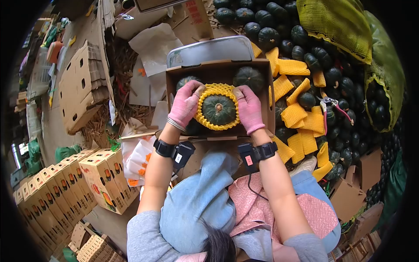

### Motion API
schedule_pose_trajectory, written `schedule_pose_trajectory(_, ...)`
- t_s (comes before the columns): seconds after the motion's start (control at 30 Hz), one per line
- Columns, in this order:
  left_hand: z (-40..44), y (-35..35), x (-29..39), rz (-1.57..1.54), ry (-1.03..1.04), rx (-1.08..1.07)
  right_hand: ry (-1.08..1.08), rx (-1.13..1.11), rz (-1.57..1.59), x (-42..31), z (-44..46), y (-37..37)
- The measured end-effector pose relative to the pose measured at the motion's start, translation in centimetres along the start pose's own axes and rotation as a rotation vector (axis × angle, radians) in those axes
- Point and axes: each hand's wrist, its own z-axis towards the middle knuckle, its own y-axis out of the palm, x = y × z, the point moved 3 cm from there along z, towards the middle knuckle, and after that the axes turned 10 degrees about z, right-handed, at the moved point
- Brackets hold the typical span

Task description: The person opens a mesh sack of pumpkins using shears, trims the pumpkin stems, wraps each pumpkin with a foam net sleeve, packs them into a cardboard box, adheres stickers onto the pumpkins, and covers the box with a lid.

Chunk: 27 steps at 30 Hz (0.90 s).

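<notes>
A dark green kabocha squash sits stem up over an open cardboard box, with a yellow foam net sleeve round its sides. My left hand, in a pink glove, pinches the sleeve's left edge between thumb and fingers. On the opposite side my right hand, gloved alike, grips the sleeve's right edge. Two more squashes, one at the back left and one at the back right, lie in the box. Whether the held squash rests on the box floor cannot be made out.
Loose yellow foam sleeves and red-handled pruning shears lie on the squash pile at right. Green mesh sacks stand behind. Flattened cardboard and printed cartons are at left. A grey bin adjoins the box.
</notes>
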Motion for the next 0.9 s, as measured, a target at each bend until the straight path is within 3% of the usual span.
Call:
schedule_pose_trajectory(0.07,1.0,-0.9,0.4,0.34,0.076,-0.03,-0.011,0.019,-0.267,-1.5,0.2,0.2)
schedule_pose_trajectory(0.17,0.1,-1.2,3.0,0.647,0.142,0.202,-0.038,0.177,-0.403,-3.2,-0.3,-0.2)
schedule_pose_trajectory(0.2,-1.2,-1.5,4.0,0.595,0.082,0.374,-0.127,0.259,-0.354,-3.8,-2.0,-0.7)
schedule_pose_trajectory(0.23,-1.9,-1.7,3.3,0.369,0.168,0.351,-0.334,0.225,-0.36,-4.3,-3.3,-0.9)
schedule_pose_trajectory(0.3,-3.9,-2.5,5.4,0.238,0.31,0.045,-0.57,0.018,-0.704,-5.0,-5.3,-0.3)
schedule_pose_trajectory(0.37,-4.7,-2.2,5.4,0.495,0.299,-0.233,-0.458,0.025,-0.615,-4.4,-5.9,0.3)
schedule_pose_trajectory(0.47,-4.1,-1.7,4.4,0.221,0.234,-0.269,-0.248,0.043,-0.458,-4.1,-5.5,0.8)
schedule_pose_trajectory(0.67,-3.6,-1.5,4.3,0.231,0.306,-0.311,-0.303,0.118,-0.319,-3.8,-5.5,0.8)
schedule_pose_trajectory(0.77,-4.8,0.4,4.3,-0.018,0.241,-0.324,-0.372,0.237,-0.316,-5.9,-5.4,-1.7)
schedule_pose_trajectory(0.83,-6.1,2.4,5.5,-0.342,-0.036,-0.568,-0.35,0.292,-0.452,-7.0,-4.9,-4.6)
schedule_pose_trajectory(0.9,-6.0,3.0,6.5,-0.224,0.061,-0.625,-0.355,0.207,-0.483,-6.7,-4.0,-6.8)
